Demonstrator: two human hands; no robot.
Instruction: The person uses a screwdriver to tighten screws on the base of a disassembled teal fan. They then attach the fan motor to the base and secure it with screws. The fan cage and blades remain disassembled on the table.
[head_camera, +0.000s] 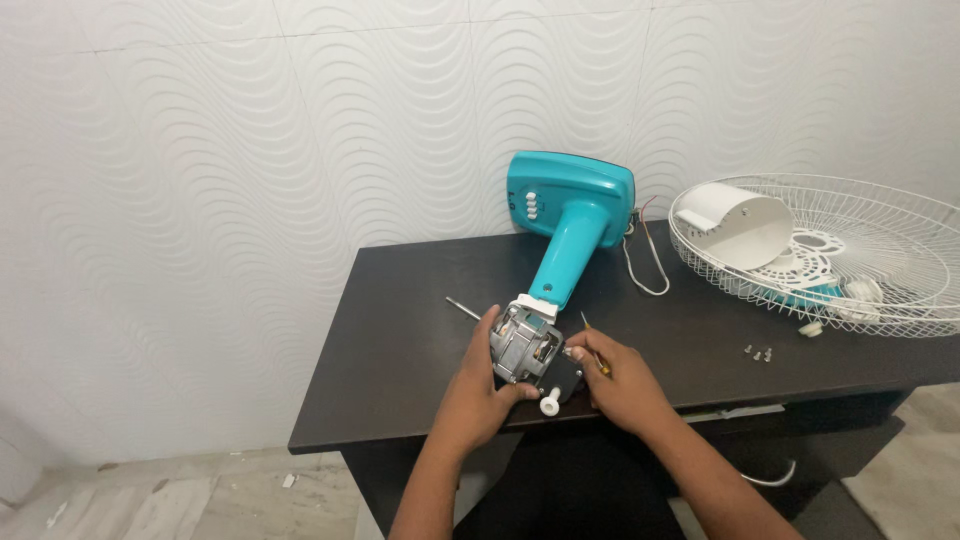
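Left hand grips fan motor; right hand pinches screwdriver.

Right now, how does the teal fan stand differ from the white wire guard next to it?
The teal fan stand is solid plastic, lying lengthwise with its base tipped up toward the wall; the white wire guard is an open mesh dish resting on its back. The stand still joins the motor that the left hand grips; the guard lies detached and untouched, holding a white cover. Both rest on the dark table.

Home room, textured wall, dark desk
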